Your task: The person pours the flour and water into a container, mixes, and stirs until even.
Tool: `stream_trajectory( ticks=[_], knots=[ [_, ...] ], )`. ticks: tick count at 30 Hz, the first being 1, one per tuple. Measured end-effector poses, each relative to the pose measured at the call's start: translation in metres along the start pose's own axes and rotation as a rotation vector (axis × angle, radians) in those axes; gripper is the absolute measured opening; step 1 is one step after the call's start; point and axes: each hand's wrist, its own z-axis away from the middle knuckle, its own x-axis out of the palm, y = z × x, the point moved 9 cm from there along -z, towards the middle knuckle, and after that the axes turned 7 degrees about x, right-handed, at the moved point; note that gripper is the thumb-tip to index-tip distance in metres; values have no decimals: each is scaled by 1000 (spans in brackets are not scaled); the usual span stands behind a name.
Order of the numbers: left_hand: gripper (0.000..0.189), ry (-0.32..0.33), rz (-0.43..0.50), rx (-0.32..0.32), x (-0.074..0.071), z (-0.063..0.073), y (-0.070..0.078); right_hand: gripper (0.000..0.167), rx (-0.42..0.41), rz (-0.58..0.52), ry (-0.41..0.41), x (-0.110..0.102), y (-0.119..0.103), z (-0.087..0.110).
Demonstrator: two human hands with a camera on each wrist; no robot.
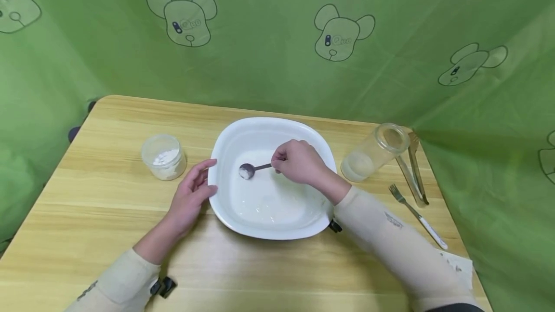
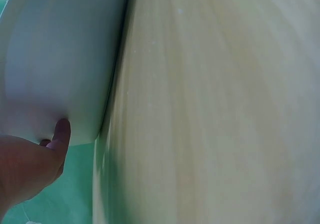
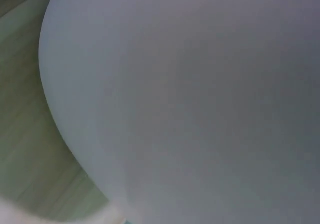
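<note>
A large white basin (image 1: 264, 230) stands on the wooden table. My left hand (image 1: 191, 194) holds its left side, fingertips lapping the rim in the head view. In the left wrist view the tip of a digit (image 2: 62, 126) presses against the basin's outer wall (image 2: 60, 69). Over the basin, my right hand (image 1: 297, 162) pinches the handle of a dark metal spoon (image 1: 248, 171). White powder lies in the spoon's bowl, which points left. A little clear liquid glints on the basin's floor. Only a broad pale surface of the basin (image 3: 175, 109) fills the right wrist view.
Left of the basin stands a clear jar of white powder (image 1: 164, 158). On the right, a tall glass jar (image 1: 373, 153) with cloudy liquid leans beside metal tongs (image 1: 417, 172). A fork (image 1: 418, 215) and a white paper (image 1: 461, 268) lie near the table's right edge.
</note>
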Motion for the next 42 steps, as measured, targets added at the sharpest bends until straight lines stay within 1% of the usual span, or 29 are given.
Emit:
stream_trajectory(
  ticks=[4,7,10,11,13,15,17,18,20,22,24,25,26,28,30,32,33,34,36,39,41,42],
  knots=[
    [60,2,4,1,-1,0,0,15,14,-40,-5,3,-3,-3],
    [60,2,5,3,-1,0,0,16,11,-38,-54,8,-6,-2],
    [59,-2,7,5,-1,0,0,16,25,-4,-118,10,-4,-1],
    [59,-2,7,6,0,0,0,16,34,11,-125,8,-3,0],
    [59,-6,6,8,0,0,0,17,56,34,-113,4,1,0],
    [59,-6,5,8,0,0,0,17,70,40,-67,-1,4,-2],
    [59,-6,4,10,0,0,0,18,64,32,-22,-3,5,-4],
    [59,-7,5,11,0,0,0,18,49,20,-16,-2,4,-4],
    [60,-7,9,13,0,0,0,17,11,-15,-47,5,0,-5],
    [60,-8,13,14,0,0,0,17,-21,-38,-121,14,-3,-3],
    [60,-10,14,14,0,0,0,17,-30,-46,-205,20,-4,0],
    [60,-10,13,13,0,0,0,17,-26,-35,-230,20,-3,1],
    [59,-10,12,12,0,0,0,18,-16,-22,-238,19,-2,2],
    [59,-11,7,13,0,0,1,18,14,12,-206,12,3,2],
    [59,-10,3,11,0,0,1,17,34,39,-124,3,6,-1],
    [59,-10,4,9,-1,-1,0,16,33,36,-44,-3,7,-3],
    [59,-11,4,9,-1,0,0,15,22,22,-24,-3,6,-4],
    [59,-11,6,7,-1,-1,-1,15,0,-2,-21,-1,5,-4],
    [59,-14,8,9,-1,0,-1,14,-52,-70,-66,6,-1,-3],
    [59,-15,11,13,0,0,-1,14,-128,-150,-200,18,-9,2],
    [59,-15,13,16,0,-1,-1,14,-150,-153,-268,20,-10,6],
    [59,-15,13,16,0,-1,-1,14,-150,-137,-284,20,-9,7]
  ],
)
